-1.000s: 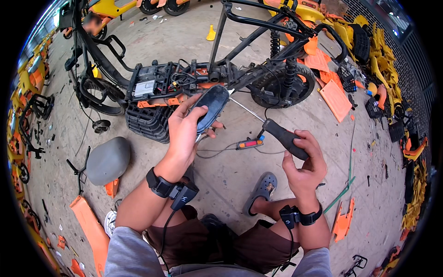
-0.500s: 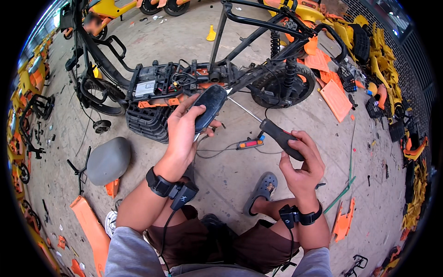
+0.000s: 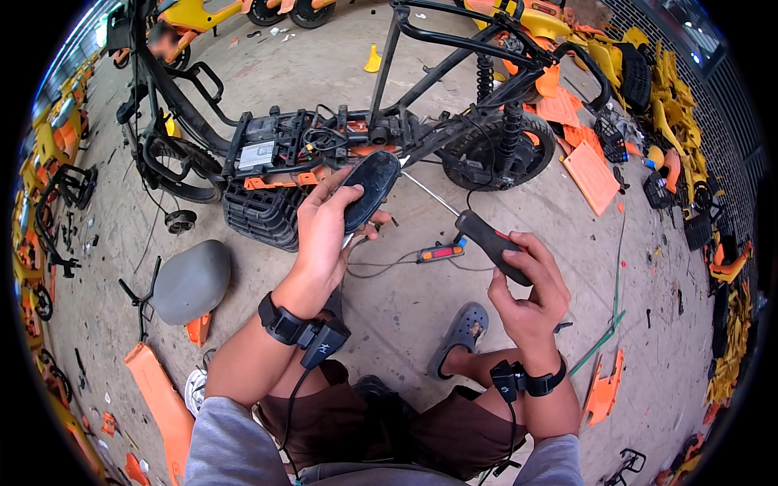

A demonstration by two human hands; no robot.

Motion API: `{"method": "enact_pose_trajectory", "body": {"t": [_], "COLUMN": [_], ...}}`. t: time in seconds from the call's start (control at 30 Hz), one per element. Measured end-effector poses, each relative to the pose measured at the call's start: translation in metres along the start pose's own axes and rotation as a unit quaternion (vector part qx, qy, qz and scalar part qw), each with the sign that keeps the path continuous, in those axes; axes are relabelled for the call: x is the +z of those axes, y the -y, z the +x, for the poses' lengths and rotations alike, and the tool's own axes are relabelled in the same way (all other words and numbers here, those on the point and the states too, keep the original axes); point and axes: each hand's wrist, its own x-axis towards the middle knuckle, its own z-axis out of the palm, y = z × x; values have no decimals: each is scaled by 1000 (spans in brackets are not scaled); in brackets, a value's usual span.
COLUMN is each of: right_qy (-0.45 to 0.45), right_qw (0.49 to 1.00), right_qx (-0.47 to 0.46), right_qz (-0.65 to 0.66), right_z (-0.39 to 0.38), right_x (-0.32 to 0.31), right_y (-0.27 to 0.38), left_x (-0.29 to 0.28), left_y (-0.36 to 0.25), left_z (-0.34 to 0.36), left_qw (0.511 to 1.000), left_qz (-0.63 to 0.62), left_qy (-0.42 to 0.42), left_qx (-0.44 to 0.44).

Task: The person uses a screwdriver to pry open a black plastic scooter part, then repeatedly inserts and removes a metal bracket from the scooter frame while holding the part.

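Note:
My left hand is closed round a black oval part with a raised rim, its thumb resting on the face; what kind of part it is I cannot tell. In my right hand is a screwdriver with a thick black handle, held between thumb and fingers. Its long metal shaft slants up and left, the tip end close to the oval part's right edge; whether they touch I cannot tell. Beyond both hands stands a stripped scooter frame with a battery tray and exposed wiring.
Beneath the hands, an orange-and-black light unit lies on the floor with cables. A grey seat is at the left, with an orange panel nearer me. Orange panels and yellow body parts are heaped at the right.
Hardly anything differs. The oval part and screwdriver have shifted very slightly; both hands keep the same hold.

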Motion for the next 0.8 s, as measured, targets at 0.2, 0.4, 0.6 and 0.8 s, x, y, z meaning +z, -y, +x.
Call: {"method": "enact_pose_trajectory", "body": {"t": [0.2, 0.4, 0.6, 0.8], "right_qy": [-2, -6, -5, 0], "right_qw": [1000, 1000, 1000, 1000], "right_qx": [-11, -9, -10, -11], "right_qz": [-7, -5, -4, -5], "right_z": [0, -1, 0, -1], "right_x": [0, 1, 0, 0], "right_y": [1, 1, 2, 1], "left_x": [3, 4, 0, 1], "left_y": [-3, -3, -1, -1], "left_z": [-3, -4, -1, -2], "left_qw": [1000, 1000, 1000, 1000], "left_qz": [19, 15, -11, -12], "left_qy": [-7, -8, 3, 2], "left_qx": [-14, -16, -15, -18]}}
